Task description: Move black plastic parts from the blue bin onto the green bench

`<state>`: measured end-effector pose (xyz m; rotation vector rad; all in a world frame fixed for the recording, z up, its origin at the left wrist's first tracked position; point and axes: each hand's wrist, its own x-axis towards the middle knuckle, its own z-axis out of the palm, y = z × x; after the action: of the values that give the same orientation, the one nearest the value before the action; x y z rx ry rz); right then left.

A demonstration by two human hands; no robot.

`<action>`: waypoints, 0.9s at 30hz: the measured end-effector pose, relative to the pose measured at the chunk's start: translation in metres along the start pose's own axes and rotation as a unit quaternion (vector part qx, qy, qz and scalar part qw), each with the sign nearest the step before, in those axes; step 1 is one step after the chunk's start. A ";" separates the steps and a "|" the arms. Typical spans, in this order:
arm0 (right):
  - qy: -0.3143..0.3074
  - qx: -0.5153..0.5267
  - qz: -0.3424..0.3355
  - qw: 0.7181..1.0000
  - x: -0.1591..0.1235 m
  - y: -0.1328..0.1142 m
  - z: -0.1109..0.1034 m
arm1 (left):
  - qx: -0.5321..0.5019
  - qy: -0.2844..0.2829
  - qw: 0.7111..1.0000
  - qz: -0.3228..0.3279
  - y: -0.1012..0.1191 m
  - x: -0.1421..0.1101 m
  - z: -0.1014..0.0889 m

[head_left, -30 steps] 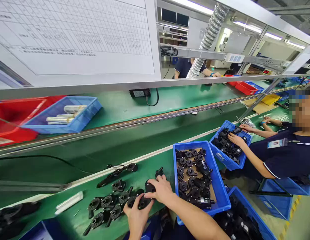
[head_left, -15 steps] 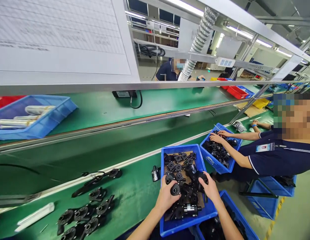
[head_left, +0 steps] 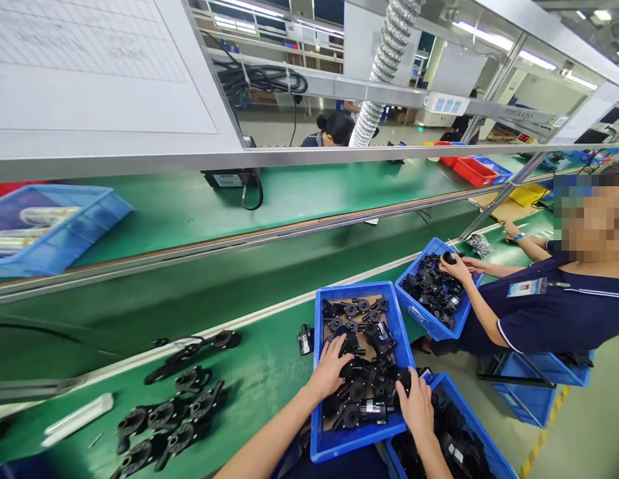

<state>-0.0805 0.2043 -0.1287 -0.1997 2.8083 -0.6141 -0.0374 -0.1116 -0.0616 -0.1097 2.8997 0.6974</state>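
Green top, worn in patches, noted on the bench [head_left: 269, 386]. At left, found a loose cluster of black parts [head_left: 162, 414], with a slim white piece [head_left: 77, 419] beside. Behind the cluster, recorded a long black item [head_left: 184, 359]. Farther right, logged a blue bin [head_left: 317, 412], with a labelled black part [head_left: 305, 339] just beside. At the far end, observed a clear bag [head_left: 480, 246].

Black parts [head_left: 363, 389] crowding blue bin [head_left: 317, 399]
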 end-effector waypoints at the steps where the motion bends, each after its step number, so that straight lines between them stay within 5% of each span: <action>1: -0.010 -0.004 -0.016 1.000 0.000 0.000 -0.001 | 0.009 0.006 1.000 -0.008 0.000 -0.003 -0.001; 8: -0.046 -0.119 -0.067 0.990 -0.021 0.004 0.014 | 0.010 0.038 0.997 -0.061 0.020 -0.045 0.015; 11: -0.006 -0.162 -0.070 0.984 -0.017 -0.001 0.025 | -0.026 0.041 0.998 -0.041 0.020 -0.076 0.022; 13: 0.045 -0.141 -0.117 0.982 -0.009 -0.027 0.028 | -0.071 0.080 0.993 -0.047 0.002 -0.102 0.026; 16: 0.022 -0.008 -0.288 0.957 -0.010 -0.112 0.028 | -0.102 0.203 0.960 -0.163 -0.055 -0.156 0.027; 20: -0.214 0.039 -0.414 0.884 -0.039 -0.270 0.051 | 0.010 0.328 0.851 -0.410 -0.159 -0.244 0.003; 23: -0.227 0.000 -0.384 0.895 -0.040 -0.373 0.094 | 0.036 0.328 0.807 -0.489 -0.233 -0.300 -0.032; 27: -0.133 -0.042 -0.203 0.969 0.016 -0.437 0.139 | 0.006 0.280 0.847 -0.451 -0.303 -0.345 -0.073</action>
<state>-0.0223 -0.2467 -0.0681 -0.8256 2.5441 -0.5040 0.3247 -0.4030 -0.0739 -1.7890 2.7794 0.4890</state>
